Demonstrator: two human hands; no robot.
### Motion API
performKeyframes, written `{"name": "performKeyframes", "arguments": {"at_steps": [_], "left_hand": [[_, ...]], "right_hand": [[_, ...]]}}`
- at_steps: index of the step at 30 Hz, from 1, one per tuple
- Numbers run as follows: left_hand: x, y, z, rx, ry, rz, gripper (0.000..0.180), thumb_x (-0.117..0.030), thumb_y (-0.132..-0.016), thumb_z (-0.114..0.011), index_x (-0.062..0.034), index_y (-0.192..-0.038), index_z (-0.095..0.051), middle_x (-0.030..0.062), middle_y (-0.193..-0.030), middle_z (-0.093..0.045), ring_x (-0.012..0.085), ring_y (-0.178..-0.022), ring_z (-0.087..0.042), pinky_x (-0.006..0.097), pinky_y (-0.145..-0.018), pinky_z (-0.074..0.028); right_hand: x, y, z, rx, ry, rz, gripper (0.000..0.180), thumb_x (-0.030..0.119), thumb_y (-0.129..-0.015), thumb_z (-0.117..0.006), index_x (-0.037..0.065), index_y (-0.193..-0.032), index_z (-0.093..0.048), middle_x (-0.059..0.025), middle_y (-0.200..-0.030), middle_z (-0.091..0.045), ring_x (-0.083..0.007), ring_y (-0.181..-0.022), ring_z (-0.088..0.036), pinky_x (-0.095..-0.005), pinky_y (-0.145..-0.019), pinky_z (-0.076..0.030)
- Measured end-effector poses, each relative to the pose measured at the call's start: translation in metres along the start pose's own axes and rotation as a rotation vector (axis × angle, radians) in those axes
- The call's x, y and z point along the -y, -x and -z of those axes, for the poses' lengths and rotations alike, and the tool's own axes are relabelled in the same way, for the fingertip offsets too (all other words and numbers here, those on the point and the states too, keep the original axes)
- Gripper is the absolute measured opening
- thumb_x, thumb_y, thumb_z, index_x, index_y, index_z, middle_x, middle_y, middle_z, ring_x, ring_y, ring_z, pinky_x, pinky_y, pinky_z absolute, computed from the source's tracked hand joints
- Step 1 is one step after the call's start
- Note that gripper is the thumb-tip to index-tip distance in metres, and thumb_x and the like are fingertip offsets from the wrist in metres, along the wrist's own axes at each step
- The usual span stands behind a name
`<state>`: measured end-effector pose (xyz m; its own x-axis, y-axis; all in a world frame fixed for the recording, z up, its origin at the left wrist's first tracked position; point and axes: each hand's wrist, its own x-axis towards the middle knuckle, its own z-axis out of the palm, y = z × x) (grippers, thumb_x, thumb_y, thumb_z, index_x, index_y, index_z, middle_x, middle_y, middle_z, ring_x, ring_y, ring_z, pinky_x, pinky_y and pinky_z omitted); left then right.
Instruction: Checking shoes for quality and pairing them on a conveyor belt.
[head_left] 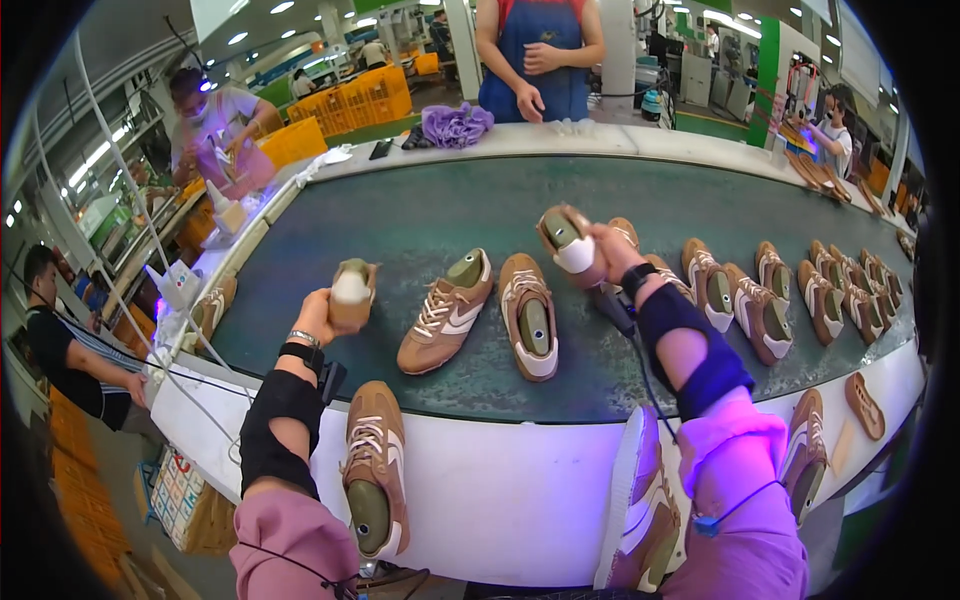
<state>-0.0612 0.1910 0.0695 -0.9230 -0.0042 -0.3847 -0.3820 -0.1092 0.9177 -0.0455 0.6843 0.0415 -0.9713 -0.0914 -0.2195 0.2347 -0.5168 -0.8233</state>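
Note:
My left hand (316,320) is closed around a brown sneaker (352,290) with a pale heel, held above the left part of the green belt. Over the belt's middle, my right hand (613,252) grips another brown sneaker (568,240), its white heel toward me and an olive shoe last inside. Between my hands two brown sneakers with white stripes rest on the belt: one tilted sideways (447,315), one with its heel toward me (529,318). Both have olive lasts in them. My right forearm partly hides further sneakers behind it.
The green belt (400,205) carries several more sneakers (760,310) at right. On the white near ledge (500,500) lie a sneaker (374,470), another on its side (640,510) and a brown sole (865,407). A person in a blue apron (545,60) stands across; purple cloth (457,125) lies nearby.

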Motion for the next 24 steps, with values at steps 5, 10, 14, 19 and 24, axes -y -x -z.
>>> {"name": "performKeyframes", "arguments": {"at_steps": [5,10,14,19,24], "left_hand": [[0.012,-0.031,0.009,-0.32,-0.535,-0.12,0.055,-0.031,-0.086,-0.052,0.0073,-0.125,-0.047,0.0218,-0.127,-0.051,0.033,-0.117,-0.05,0.043,-0.099,-0.038],[-0.005,-0.017,-0.087,-0.287,-1.344,-0.36,0.073,-0.042,-0.077,-0.062,0.0091,-0.125,-0.043,0.0292,-0.128,-0.048,0.0368,-0.12,-0.047,0.044,-0.101,-0.036],[0.001,-0.019,-0.134,-0.082,-1.457,-0.62,0.071,-0.043,-0.066,-0.072,0.0071,-0.111,-0.052,0.028,-0.116,-0.056,0.0356,-0.11,-0.056,0.043,-0.094,-0.042],[0.038,-0.055,-0.163,-0.163,-1.249,-0.416,0.076,-0.036,-0.051,-0.081,0.0086,-0.106,-0.054,0.027,-0.103,-0.063,0.0331,-0.099,-0.063,0.035,-0.081,-0.049],[0.043,-0.054,-0.166,-0.22,-1.222,-0.478,0.052,-0.026,-0.047,-0.079,0.0041,-0.086,-0.063,0.0208,-0.084,-0.067,0.0317,-0.083,-0.067,0.035,-0.073,-0.052]], "right_hand": [[-0.046,-0.036,0.016,-0.527,1.479,0.336,0.029,0.016,-0.084,-0.046,-0.002,-0.096,-0.066,-0.0291,-0.096,-0.062,-0.0417,-0.094,-0.06,-0.0445,-0.081,-0.049],[-0.038,-0.026,0.042,-0.398,1.391,0.272,0.03,0.017,-0.081,-0.049,-0.007,-0.089,-0.064,-0.0257,-0.081,-0.064,-0.0366,-0.073,-0.065,-0.0418,-0.066,-0.051],[-0.024,0.044,-0.011,-0.31,0.949,0.153,0.025,0.017,-0.081,-0.058,-0.003,-0.094,-0.063,-0.0114,-0.072,-0.061,-0.0193,-0.061,-0.059,-0.0322,-0.056,-0.046],[-0.001,0.156,-0.024,-0.108,0.84,0.151,0.028,0.021,-0.082,-0.062,0.0,-0.1,-0.06,-0.0023,-0.081,-0.056,-0.0086,-0.065,-0.052,-0.0243,-0.057,-0.043],[0.014,0.243,-0.004,-0.253,0.641,0.139,0.028,0.02,-0.084,-0.061,-0.001,-0.103,-0.059,-0.0035,-0.086,-0.058,-0.0104,-0.076,-0.057,-0.025,-0.065,-0.046]]}}
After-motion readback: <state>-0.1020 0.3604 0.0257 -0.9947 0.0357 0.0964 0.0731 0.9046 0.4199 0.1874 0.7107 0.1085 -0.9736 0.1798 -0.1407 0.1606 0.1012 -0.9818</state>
